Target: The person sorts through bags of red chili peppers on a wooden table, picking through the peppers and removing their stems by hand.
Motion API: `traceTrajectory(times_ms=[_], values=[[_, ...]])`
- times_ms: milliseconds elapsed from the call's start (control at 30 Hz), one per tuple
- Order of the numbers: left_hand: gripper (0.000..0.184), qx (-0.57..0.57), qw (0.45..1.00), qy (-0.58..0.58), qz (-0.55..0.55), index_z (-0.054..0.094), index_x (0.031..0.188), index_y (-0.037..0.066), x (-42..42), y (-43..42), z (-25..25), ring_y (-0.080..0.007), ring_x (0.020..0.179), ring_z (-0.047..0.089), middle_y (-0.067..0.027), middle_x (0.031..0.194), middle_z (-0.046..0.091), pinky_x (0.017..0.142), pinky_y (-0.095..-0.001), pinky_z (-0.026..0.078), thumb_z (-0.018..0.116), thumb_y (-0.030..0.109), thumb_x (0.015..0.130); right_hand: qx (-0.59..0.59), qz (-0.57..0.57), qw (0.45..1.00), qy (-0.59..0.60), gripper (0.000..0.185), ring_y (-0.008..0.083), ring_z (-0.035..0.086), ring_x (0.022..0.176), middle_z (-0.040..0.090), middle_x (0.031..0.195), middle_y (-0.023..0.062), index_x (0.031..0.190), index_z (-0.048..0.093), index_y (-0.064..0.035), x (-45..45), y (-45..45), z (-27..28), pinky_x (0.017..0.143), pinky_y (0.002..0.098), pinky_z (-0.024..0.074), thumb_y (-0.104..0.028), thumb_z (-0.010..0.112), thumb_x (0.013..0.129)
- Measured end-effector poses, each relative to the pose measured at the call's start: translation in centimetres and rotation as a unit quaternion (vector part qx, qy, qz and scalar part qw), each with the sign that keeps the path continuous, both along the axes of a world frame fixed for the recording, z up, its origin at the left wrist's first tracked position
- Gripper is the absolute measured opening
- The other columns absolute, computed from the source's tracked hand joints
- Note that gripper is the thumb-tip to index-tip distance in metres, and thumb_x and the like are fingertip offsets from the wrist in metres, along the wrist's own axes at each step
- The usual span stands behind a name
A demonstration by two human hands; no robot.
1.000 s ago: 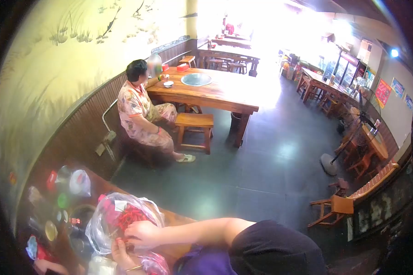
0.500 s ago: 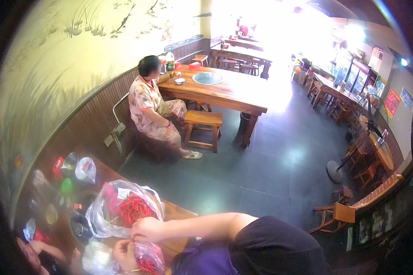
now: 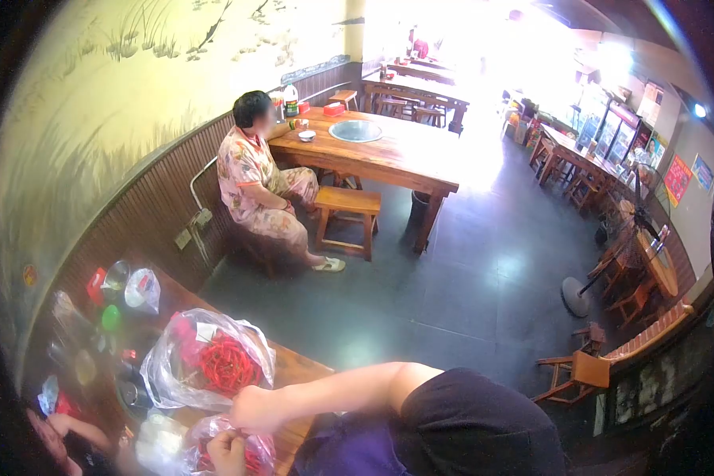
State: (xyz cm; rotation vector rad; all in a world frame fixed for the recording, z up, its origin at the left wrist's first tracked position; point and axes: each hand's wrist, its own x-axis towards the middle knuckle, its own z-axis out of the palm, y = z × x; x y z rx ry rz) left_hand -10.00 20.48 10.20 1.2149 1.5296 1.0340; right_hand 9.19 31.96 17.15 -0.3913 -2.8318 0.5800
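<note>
A large clear plastic bag (image 3: 160,366) stands open on the wooden table, with a heap of red chili peppers (image 3: 228,363) inside. Just below its near edge is my right hand (image 3: 254,409), fingers curled closed and pointing down. My left hand (image 3: 228,454) is close beneath it, thumb and fingers pinched together. Whatever either hand pinches is too small or hidden to make out. Around and under my left hand lies a smaller clear bag (image 3: 201,436), also with red chilies in it.
A whitish plastic bag (image 3: 160,443) sits left of the small bag. Another person's arm (image 3: 83,432) reaches in at the lower left. Jars and a white bag (image 3: 142,290) line the table's far end. Beyond, a seated person (image 3: 262,186) rests at a wooden table (image 3: 404,163) by a stool (image 3: 349,202).
My right hand has lowered slightly and come over the small bag, closer to my left hand. My left hand has shifted a little to the right. The view has moved slightly.
</note>
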Motion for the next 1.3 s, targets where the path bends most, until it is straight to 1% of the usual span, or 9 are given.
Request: traceTrajectory(times_ms=[67,167,367,667,700,900,1067,1167,1300], values=[[0.015,0.115,0.989,-0.085,0.042,0.066,0.082,-0.005,1.0,0.8,-2.0,-0.0102,0.065,0.057,-0.007,0.077,0.065,0.062,-0.0226,0.047,0.051,-0.004,0.08,0.02,0.004,1.0,0.004,0.013,0.0363,0.065,0.065,0.065,0.068,0.0147,0.071,0.067,-0.0081,0.1,-0.1,0.3,0.056,0.0479,0.0495,-0.02,0.062,0.07],[0.021,0.119,0.991,-0.041,0.047,0.066,0.083,-0.006,1.2,1.0,-2.2,-0.0119,0.065,0.059,-0.0093,0.079,0.066,0.061,-0.0227,0.048,0.046,-0.004,0.078,0.039,0.004,0.999,-0.017,0.011,0.0338,0.065,0.07,0.066,0.072,0.0134,0.071,0.068,-0.0094,0.5,-0.1,1.0,0.059,0.0457,0.0503,-0.019,0.063,0.07],[0.011,0.066,0.964,-0.237,0.102,0.065,0.086,-0.003,1.7,0.8,-1.9,-0.0114,0.057,0.056,-0.0078,0.074,0.064,0.05,-0.0231,0.045,0.058,0.005,0.086,0.155,-0.048,0.986,0.047,0.015,0.0252,0.062,0.078,0.062,0.071,0.004,0.068,0.064,-0.0115,-0.4,-0.3,-1.1,0.07,0.0402,0.0488,-0.025,0.064,0.073],[0.005,0.095,0.895,-0.362,0.243,0.062,0.089,0.001,5.0,-0.4,4.6,-0.0115,0.074,0.059,-0.0041,0.081,0.062,0.063,-0.0253,0.047,0.061,0.005,0.091,0.127,-0.033,0.959,0.25,0.012,0.0282,0.059,0.064,0.058,0.066,0.0085,0.063,0.06,-0.0112,-1.9,-0.2,-0.6,0.059,0.0425,0.0487,-0.023,0.062,0.062],[0.008,0.087,0.883,-0.408,0.216,0.064,0.091,-0.001,5.8,-0.8,7.4,-0.0114,0.074,0.059,-0.0036,0.08,0.062,0.063,-0.0234,0.046,0.061,0.006,0.091,0.138,-0.029,0.981,0.132,0.011,0.0281,0.06,0.068,0.059,0.069,0.0083,0.064,0.06,-0.0113,-1.8,-0.8,1.3,0.063,0.0419,0.0485,-0.023,0.062,0.063],[0.013,0.191,0.823,-0.369,0.387,0.067,0.098,-0.003,5.5,-2.2,3.0,-0.0094,0.067,0.057,-0.0036,0.079,0.064,0.061,-0.0226,0.046,0.061,0.006,0.091,0.098,-0.004,0.94,0.326,0.018,0.0287,0.061,0.073,0.065,0.08,0.0103,0.091,0.066,-0.0039,-5.5,-2.8,-0.4,0.069,0.0388,0.0473,-0.005,0.071,0.073],[0.016,0.229,0.735,-0.491,0.407,0.065,0.102,0.0,6.6,-4.5,3.4,-0.0115,0.072,0.058,-0.004,0.084,0.064,0.065,-0.0255,0.047,0.06,0.012,0.093,-0.181,-0.01,0.931,0.319,0.012,0.0214,0.062,0.072,0.066,0.081,0.0082,0.094,0.065,-0.0017,-7.4,-4.9,-2.7,0.065,0.0323,0.0496,-0.003,0.067,0.083],[0.016,0.232,0.706,-0.534,0.403,0.064,0.105,0.002,6.3,-5.8,2.8,-0.0134,0.081,0.06,-0.004,0.091,0.065,0.072,-0.0288,0.048,0.059,0.014,0.095,-0.611,-0.059,0.766,0.19,0.013,0.009,0.06,0.075,0.067,0.087,0.004,0.101,0.064,-0.0017,-7.7,-6.9,-3.3,0.063,0.0246,0.0488,-0.012,0.062,0.093],[0.016,0.248,0.695,-0.539,0.406,0.064,0.105,0.002,6.4,-7.4,2.3,-0.0153,0.08,0.061,-0.0049,0.09,0.065,0.073,-0.0298,0.05,0.059,0.014,0.095,-0.784,-0.015,0.605,0.14,0.016,0.0141,0.062,0.074,0.066,0.089,0.004,0.105,0.06,-0.0059,-8.3,-7.3,-3.8,0.063,0.0289,0.0524,-0.018,0.055,0.097]])
